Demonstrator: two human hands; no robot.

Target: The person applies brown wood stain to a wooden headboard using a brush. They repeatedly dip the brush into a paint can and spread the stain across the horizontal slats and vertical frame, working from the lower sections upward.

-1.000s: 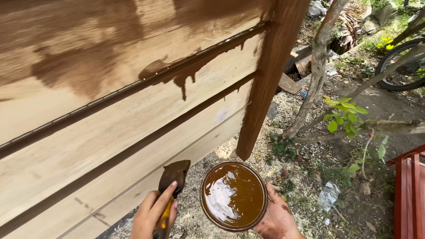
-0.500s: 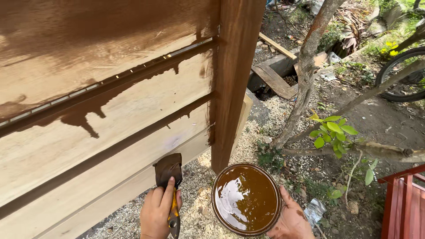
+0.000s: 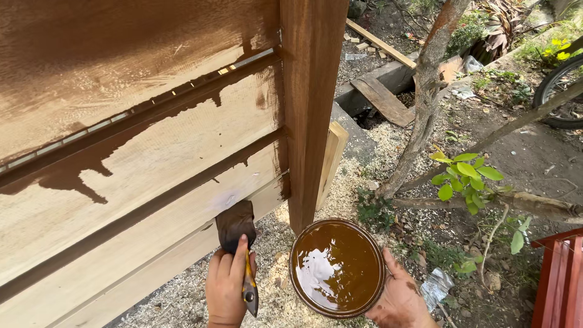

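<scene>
**Wet brush at the lower board, stain bowl held level**

The left hand [image 3: 226, 285] is wrapped around the handle of a wide paintbrush [image 3: 237, 228], fingers pressed together in a closed grip, forefinger laid up along the back of the ferrule. The dark, loaded bristles touch the lower pale board of the wooden fence [image 3: 139, 176], just left of the stained post [image 3: 310, 109]. The brush looks light and stiff in the handle, soft and dripping at the tip; the handle is likely slick with stain, so a hold close to the ferrule gives the best control.

The right hand [image 3: 398, 300] holds a round bowl of brown stain [image 3: 337, 267] from beneath and along its right rim, thumb spread up the side; its fingers are hidden under the bowl. The bowl sits nearly full, so it probably handles as moderately heavy and prone to slopping: it wants support from below and to be kept level. Its rim is wet and likely slippery.

The bowl hangs above sawdust-strewn ground [image 3: 273, 243] at the foot of the post. The upper boards are already dark, with drips running onto the bare wood below.
</scene>
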